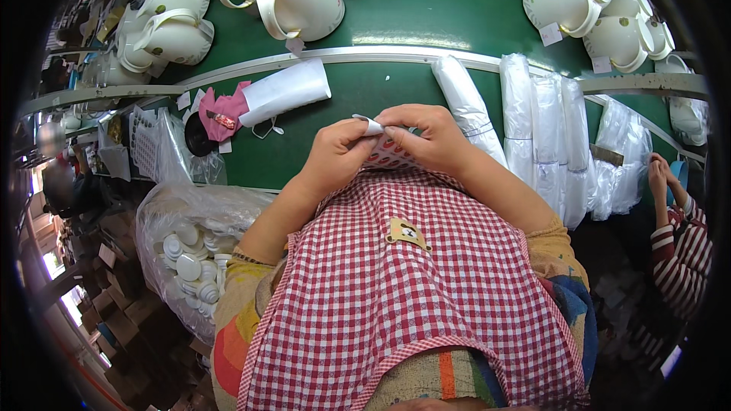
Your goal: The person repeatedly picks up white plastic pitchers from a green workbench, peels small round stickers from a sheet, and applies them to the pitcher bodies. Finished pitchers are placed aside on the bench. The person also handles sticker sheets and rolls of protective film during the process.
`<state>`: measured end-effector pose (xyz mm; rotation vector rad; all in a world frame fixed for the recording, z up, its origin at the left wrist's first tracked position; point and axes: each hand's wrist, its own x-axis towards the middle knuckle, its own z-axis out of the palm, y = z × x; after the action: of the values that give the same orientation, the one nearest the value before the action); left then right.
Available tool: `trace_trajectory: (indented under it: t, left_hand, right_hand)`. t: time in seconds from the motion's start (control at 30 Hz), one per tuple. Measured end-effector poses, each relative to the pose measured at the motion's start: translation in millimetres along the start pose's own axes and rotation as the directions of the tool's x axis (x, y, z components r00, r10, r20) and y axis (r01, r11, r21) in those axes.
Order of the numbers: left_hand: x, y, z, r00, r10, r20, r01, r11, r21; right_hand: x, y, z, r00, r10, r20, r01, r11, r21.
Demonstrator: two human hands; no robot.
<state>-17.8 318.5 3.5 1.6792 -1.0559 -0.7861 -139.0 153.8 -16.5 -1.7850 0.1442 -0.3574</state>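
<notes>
Close to my apron, both hands meet at the near edge of the green table (297, 156). A white sheet with rows of red oval stickers (390, 154) is between them, its upper edge curled over. My left hand (333, 154) is closed, pinching the curled edge between thumb and fingers. On the other side my right hand (430, 135) grips the same sheet, fingertips close to the left ones. Part of the sheet is hidden behind my hands and the apron.
Cream lidded jugs (301, 0) with tags stand along the far strip. A white paper roll (288, 91) and pink cloth (221, 116) lie at left. A bag of white lids (190, 259) hangs nearer. Wrapped plastic bundles (516, 118) lie right, beside a co-worker's hands (661, 175).
</notes>
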Motion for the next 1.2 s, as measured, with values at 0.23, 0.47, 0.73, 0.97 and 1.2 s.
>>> trace_trajectory:
  t: [0.23, 0.47, 0.73, 0.97, 1.2]
  left_hand:
    - [-2.4, -0.4, 3.3, 0.994, -0.114, -0.003, 0.114, 0.990, 0.086]
    - [50.1, -27.6, 11.6, 0.997, -0.047, -0.057, 0.048, 0.999, 0.004]
    - [77.6, -11.6, 21.4, 0.953, -0.296, 0.059, 0.300, 0.950, -0.090]
    - [54.3, -15.7, 14.3, 0.925, -0.365, 0.108, 0.362, 0.757, -0.544]
    - [39.9, -5.2, 16.6, 0.927, -0.311, 0.210, 0.372, 0.682, -0.630]
  right_hand:
    - [-2.9, -1.9, -7.4, 0.982, 0.115, -0.148, -0.121, 0.992, -0.033]
    - [17.8, -45.9, 5.3, 0.853, -0.501, -0.146, 0.412, 0.818, -0.403]
    - [14.1, -36.0, 42.3, 0.743, -0.624, 0.241, 0.610, 0.483, -0.628]
    - [4.4, -16.6, -26.8, 0.937, -0.294, -0.191, 0.147, 0.824, -0.547]
    - [-12.5, 6.0, -24.9, 0.981, 0.180, -0.068, -0.185, 0.980, -0.076]
